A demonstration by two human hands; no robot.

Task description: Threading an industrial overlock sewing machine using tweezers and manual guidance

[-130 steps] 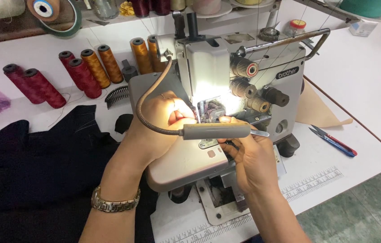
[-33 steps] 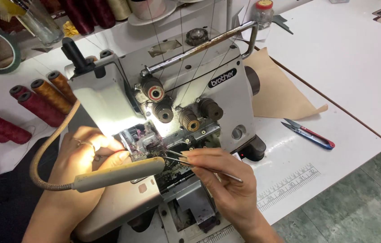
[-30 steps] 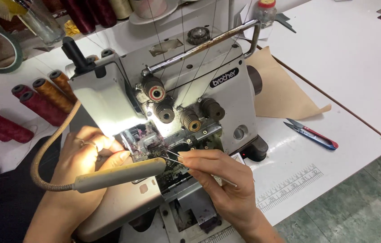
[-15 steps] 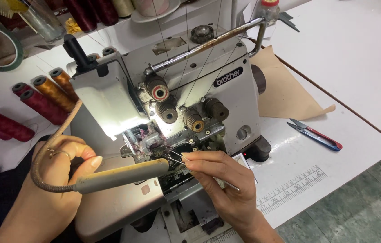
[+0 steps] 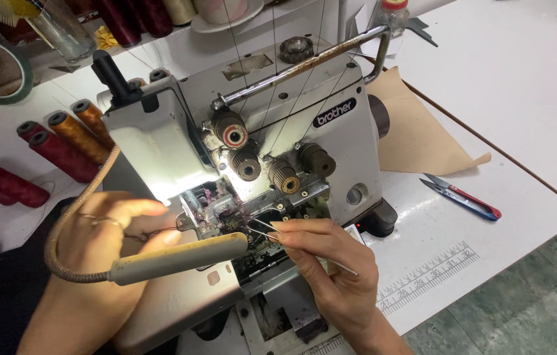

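Right hand (image 5: 338,276) pinched tweezers (image 5: 272,231), tips at lit looper area of overlock machine (image 5: 252,164) on table (image 5: 528,112). Left hand (image 5: 104,240) pinched thread end beside gooseneck lamp (image 5: 180,258). Threading looked mid-way; cover open, snips (image 5: 464,197) idle.

The overlock sewing machine (image 5: 305,125) has a smooth, off-white painted metal body, slightly glossy where the lamp lights it. Its thread guide bar (image 5: 305,62) is bare metal, rusty and rough. The tension knobs (image 5: 252,164) look like dull, ribbed metal. The gooseneck lamp (image 5: 180,258) has a matt cream plastic head on a ribbed flexible metal hose. Thin shiny steel tweezers (image 5: 272,231) sit in the right hand (image 5: 331,269). Near the right edge of the smooth, white, faintly glossy surface (image 5: 522,85) lie matt brown paper (image 5: 416,131) and plastic-handled thread snips (image 5: 466,197).
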